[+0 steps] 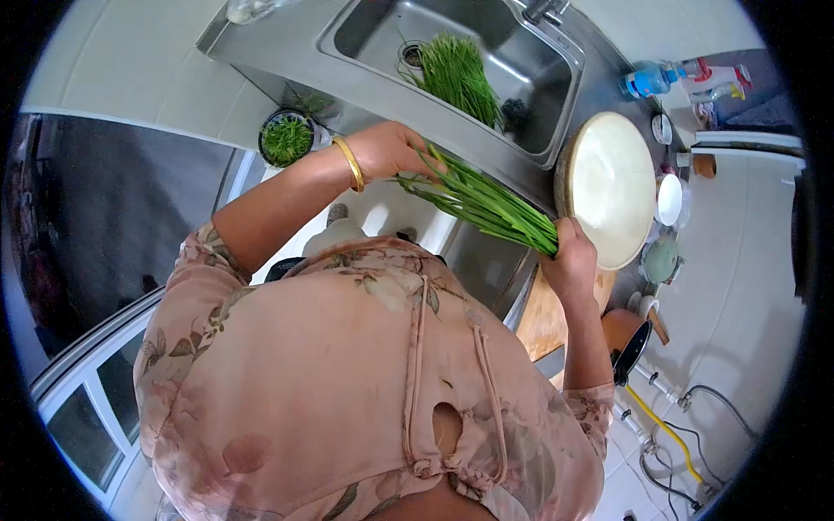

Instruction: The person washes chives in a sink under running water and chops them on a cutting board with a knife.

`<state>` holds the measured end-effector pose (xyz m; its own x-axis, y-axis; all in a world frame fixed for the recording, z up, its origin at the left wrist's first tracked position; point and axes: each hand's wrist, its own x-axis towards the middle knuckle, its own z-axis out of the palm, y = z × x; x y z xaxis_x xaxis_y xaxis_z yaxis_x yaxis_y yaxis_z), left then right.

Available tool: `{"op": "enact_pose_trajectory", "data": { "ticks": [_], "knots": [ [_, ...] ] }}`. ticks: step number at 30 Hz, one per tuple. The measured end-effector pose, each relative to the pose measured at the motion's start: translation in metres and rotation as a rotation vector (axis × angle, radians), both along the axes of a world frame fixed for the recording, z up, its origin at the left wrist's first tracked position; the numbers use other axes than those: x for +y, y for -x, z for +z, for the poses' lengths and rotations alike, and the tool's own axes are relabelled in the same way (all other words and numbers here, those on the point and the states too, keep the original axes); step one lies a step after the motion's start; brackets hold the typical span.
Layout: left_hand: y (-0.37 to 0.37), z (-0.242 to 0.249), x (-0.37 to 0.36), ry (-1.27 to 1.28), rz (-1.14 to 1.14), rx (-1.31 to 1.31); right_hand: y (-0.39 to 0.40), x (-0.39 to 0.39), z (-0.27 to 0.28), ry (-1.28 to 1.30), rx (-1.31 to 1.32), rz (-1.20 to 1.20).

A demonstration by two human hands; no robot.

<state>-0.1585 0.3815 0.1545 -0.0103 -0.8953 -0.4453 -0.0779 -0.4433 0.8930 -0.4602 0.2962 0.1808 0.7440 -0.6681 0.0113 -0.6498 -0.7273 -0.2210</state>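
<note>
My right hand (572, 259) is closed round one end of a bunch of garlic chives (486, 206), whose long green leaves stretch leftward in front of the sink. At the loose, spread end, my left hand (391, 149), with a gold bangle (350, 165) on its wrist, has its fingers bent onto some leaves. A larger heap of green chives (453, 76) lies in the steel sink (373, 26), beside the drain. Close to my left forearm stands a dark-rimmed bin (287, 137) with green trimmings in it.
A large cream basin (611, 187) sits on the counter right of the sink. Below it lies a wooden board (556, 317), with an orange pot (627, 334) nearby. Bottles (656, 80), small bowls (667, 200) and a green lid-like item (662, 259) line the right side.
</note>
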Motion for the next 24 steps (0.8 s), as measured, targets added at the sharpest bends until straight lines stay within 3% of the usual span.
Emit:
{"op": "enact_pose_trajectory", "data": {
  "ticks": [2, 8, 14, 20, 24],
  "knots": [
    [-0.014, -0.024, 0.008, 0.025, -0.022, 0.034, -0.016, 0.003, 0.003, 0.007, 0.010, 0.017],
    [-0.055, -0.029, 0.038, 0.064, 0.007, 0.335, -0.066, 0.014, 0.009, -0.025, 0.099, 0.023],
    [-0.100, -0.030, 0.067, 0.049, 0.098, 0.346, -0.120, 0.033, 0.012, -0.005, 0.105, 0.065],
    [-0.143, -0.016, 0.098, 0.001, 0.051, -0.074, -0.171, 0.054, 0.018, 0.052, 0.155, 0.126],
    [-0.164, -0.040, 0.107, 0.088, 0.115, 0.009, -0.202, 0.063, 0.019, 0.078, 0.193, 0.169]
  ]
}}
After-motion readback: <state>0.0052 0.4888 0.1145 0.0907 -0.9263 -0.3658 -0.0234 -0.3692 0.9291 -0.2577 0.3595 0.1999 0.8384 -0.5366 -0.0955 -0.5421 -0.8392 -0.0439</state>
